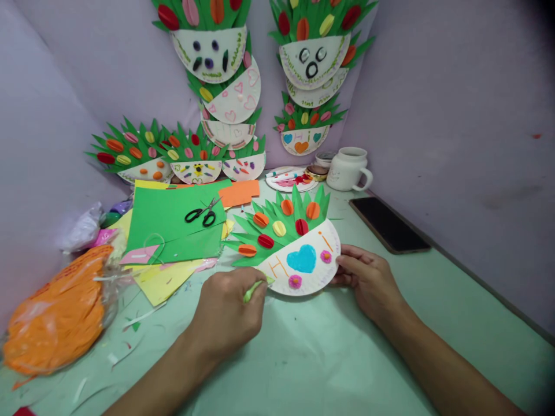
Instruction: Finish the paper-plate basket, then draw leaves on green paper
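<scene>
My left hand (229,306) is closed around a light green crayon (252,291), whose tip meets the lower left rim of a half paper plate (313,283). The plate carries an orange "H", a blue heart (302,259), an orange "i" and two pink flowers with orange centres. Green paper leaves (247,231) with red, orange and yellow paper tulips rise from its straight edge. My right hand (368,280) grips the plate's right edge, thumb in front and fingers partly hidden behind. The plate is tilted, its right end higher.
Black-handled scissors (203,212) lie on green paper (173,219) at the left, near a bag of orange clay-like material (60,312). A white mug (347,169) and a phone (389,224) are at the right. Several similar plate crafts (210,55) line the back wall. Paper scraps litter the left.
</scene>
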The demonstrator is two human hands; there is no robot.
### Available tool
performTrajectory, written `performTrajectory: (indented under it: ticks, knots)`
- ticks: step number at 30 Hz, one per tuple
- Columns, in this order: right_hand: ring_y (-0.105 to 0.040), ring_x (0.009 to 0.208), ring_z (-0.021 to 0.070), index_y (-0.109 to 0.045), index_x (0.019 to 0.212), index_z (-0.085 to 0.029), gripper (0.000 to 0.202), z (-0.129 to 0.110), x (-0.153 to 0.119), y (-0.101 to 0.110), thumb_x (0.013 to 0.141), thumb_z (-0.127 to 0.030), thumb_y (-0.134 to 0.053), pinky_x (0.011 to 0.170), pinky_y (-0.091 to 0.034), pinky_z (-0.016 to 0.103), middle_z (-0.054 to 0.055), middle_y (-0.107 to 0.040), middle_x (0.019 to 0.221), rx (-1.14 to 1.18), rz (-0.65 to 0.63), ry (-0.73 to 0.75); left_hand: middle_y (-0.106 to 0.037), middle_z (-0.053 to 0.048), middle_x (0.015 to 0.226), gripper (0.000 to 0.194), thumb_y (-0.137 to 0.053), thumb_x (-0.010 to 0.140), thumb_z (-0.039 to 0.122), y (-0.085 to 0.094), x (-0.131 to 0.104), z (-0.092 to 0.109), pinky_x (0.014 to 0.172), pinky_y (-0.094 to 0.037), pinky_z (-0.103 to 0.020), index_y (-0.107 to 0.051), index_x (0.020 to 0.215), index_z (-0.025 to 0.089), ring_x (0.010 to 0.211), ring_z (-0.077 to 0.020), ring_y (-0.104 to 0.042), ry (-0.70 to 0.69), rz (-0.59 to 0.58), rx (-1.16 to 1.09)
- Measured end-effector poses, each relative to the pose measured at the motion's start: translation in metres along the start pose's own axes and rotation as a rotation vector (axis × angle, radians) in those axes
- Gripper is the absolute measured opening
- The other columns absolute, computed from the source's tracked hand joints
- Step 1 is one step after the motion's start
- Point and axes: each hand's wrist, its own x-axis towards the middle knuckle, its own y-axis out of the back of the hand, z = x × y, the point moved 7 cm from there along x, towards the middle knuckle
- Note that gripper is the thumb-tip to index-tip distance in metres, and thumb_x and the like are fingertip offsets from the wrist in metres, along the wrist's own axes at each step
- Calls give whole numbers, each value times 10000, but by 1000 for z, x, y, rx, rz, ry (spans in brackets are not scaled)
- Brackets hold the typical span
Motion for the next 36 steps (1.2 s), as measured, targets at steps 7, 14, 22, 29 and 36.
performTrajectory:
  ticks: [7, 14, 22, 29, 36]
  knots:
    - [-579, 456, 137, -695, 734, -126, 251, -2, 0, -2, 503, -219, -720, 439, -522, 253, 17, -653, 543, 22, 5, 33, -729, 1, 832, 154, -552, 804, 233, 22, -1, 0, 669, -495, -220, -692, 861, 202, 740, -145, -677, -32, 182, -82]
    - [-582, 466, 139, -695, 758, -128, 256, -4, -2, -2, 521, -224, -717, 420, -507, 240, 18, -661, 566, 34, 19, 70, -732, -20, 865, 207, -524, 808, 260, 5, -4, -6, 661, -500, -263, -706, 889, 205, 757, -181, -679, 28, 60, -37]
    - [-591, 465, 146, -700, 783, -126, 275, -4, -3, -4, 530, -231, -708, 431, -514, 250, 22, -663, 563, 25, 10, 67, -713, -17, 795, 222, -470, 823, 246, -6, -5, -2, 632, -474, -278, -689, 834, 209, 703, -183, -652, 28, -33, 3]
    - [-597, 471, 152, -703, 776, -131, 269, -3, -3, -5, 524, -224, -703, 434, -508, 252, 24, -670, 573, 20, 7, 58, -711, -30, 779, 236, -464, 821, 238, -11, -4, -2, 625, -467, -285, -693, 870, 207, 694, -191, -649, 39, -49, 9]
    - [-598, 470, 153, -695, 778, -131, 261, -3, -2, -5, 538, -233, -694, 433, -504, 251, 20, -660, 556, 8, 2, 63, -703, -44, 736, 220, -475, 814, 218, -10, -3, 1, 629, -480, -263, -695, 802, 205, 668, -178, -648, 16, -31, 20]
